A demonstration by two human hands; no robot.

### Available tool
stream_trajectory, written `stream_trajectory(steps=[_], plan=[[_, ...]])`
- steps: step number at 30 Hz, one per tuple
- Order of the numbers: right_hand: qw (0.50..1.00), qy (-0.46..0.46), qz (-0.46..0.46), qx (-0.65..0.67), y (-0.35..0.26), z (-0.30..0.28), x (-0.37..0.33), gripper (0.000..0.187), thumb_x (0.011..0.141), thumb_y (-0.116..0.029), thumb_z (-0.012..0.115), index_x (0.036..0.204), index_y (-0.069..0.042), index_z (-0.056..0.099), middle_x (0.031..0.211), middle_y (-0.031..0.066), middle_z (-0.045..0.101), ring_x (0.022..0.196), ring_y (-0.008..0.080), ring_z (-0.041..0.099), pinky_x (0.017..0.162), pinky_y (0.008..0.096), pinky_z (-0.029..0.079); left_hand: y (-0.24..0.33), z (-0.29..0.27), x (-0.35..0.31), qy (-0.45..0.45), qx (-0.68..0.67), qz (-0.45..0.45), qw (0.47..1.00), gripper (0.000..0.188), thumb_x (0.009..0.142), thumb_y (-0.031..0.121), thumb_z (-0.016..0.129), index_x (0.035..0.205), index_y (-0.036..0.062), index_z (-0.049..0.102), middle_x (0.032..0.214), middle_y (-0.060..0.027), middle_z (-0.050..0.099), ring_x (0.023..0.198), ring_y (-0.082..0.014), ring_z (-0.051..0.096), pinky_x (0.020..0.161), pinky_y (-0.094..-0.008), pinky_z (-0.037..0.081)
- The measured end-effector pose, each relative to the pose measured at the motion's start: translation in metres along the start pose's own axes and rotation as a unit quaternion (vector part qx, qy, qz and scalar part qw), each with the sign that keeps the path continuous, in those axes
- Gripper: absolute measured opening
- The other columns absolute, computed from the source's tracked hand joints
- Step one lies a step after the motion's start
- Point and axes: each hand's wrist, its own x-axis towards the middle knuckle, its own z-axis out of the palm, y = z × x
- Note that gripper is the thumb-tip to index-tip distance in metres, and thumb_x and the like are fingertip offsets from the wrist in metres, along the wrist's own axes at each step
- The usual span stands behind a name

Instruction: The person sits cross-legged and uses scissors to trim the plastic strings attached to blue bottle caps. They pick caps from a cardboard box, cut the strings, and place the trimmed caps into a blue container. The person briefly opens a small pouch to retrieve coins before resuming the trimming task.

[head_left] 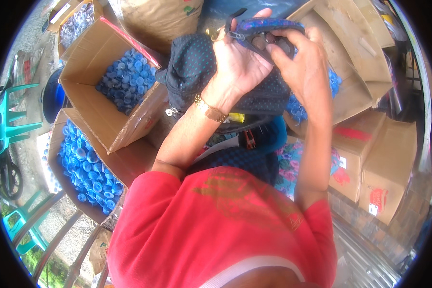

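Observation:
A small patterned blue and purple coin purse (pixel 272 24) with its zip undone is held up in front of me at the top of the view. My left hand (pixel 240 65), palm up and with a gold watch on the wrist, supports it from the left, a black strap by its fingers. At the other end my right hand (pixel 305 60) grips the purse, its thumb at the opening. Round brown coins (pixel 260 42) show inside. Under both hands sits a dark backpack (pixel 192 62) with teal dots.
Cardboard boxes with blue plastic caps stand left (pixel 89 168), upper left (pixel 89 81) and right (pixel 350 57). Closed cartons (pixel 386 168) lie lower right. A full sack (pixel 156 21) stands beyond the backpack. Green plastic chairs (pixel 9 120) and a metal railing (pixel 48 216) are far left.

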Motion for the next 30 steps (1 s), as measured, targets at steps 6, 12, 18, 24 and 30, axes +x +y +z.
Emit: stream_trajectory(steps=[6,12,18,24,30], plan=[[0.994,-0.060,0.083,0.049,0.001,-0.008,0.000,0.015,0.077,-0.015,0.067,0.090,-0.010,0.072,0.083,0.0169,0.055,0.077,0.0335,0.059,0.069,0.0409,0.047,0.002,0.012,-0.004,0.030,-0.022,-0.014,0.999,0.057,0.093,0.047,0.029,0.120,0.0019,0.051,0.120,-0.0206,0.055,0.112,-0.0322,0.052,0.099,-0.0455,0.040],[0.998,-0.002,0.057,-0.015,-0.005,-0.003,0.000,0.022,0.078,-0.013,0.065,0.099,-0.011,0.069,0.083,0.0168,0.054,0.078,0.0332,0.059,0.068,0.0416,0.048,0.004,-0.006,0.001,-0.013,-0.092,-0.058,0.994,0.059,0.093,0.047,0.029,0.121,0.0009,0.053,0.114,-0.0156,0.059,0.107,-0.0261,0.055,0.096,-0.0398,0.042],[0.994,-0.059,0.027,-0.083,-0.003,-0.004,0.001,0.027,0.074,-0.010,0.066,0.101,-0.007,0.067,0.090,0.0191,0.055,0.081,0.0360,0.060,0.070,0.0440,0.049,0.005,-0.007,0.002,-0.003,-0.017,-0.042,0.999,0.061,0.094,0.047,0.027,0.123,0.0002,0.053,0.112,-0.0130,0.061,0.106,-0.0223,0.055,0.095,-0.0375,0.042],[0.998,-0.041,0.044,0.008,-0.003,-0.003,0.001,0.025,0.076,-0.014,0.066,0.100,-0.007,0.067,0.096,0.0160,0.058,0.084,0.0337,0.059,0.074,0.0403,0.047,0.008,0.001,-0.004,-0.016,-0.081,-0.087,0.993,0.061,0.093,0.048,0.027,0.125,0.0022,0.051,0.120,-0.0157,0.057,0.112,-0.0278,0.052,0.098,-0.0445,0.039],[0.991,-0.089,0.094,0.032,-0.006,-0.003,0.003,0.025,0.076,-0.013,0.067,0.100,-0.007,0.068,0.092,0.0141,0.057,0.080,0.0282,0.058,0.072,0.0366,0.046,0.009,0.003,-0.003,-0.016,-0.063,-0.067,0.996,0.060,0.092,0.050,0.027,0.127,0.0054,0.049,0.124,-0.0222,0.053,0.117,-0.0340,0.049,0.101,-0.0485,0.037]])
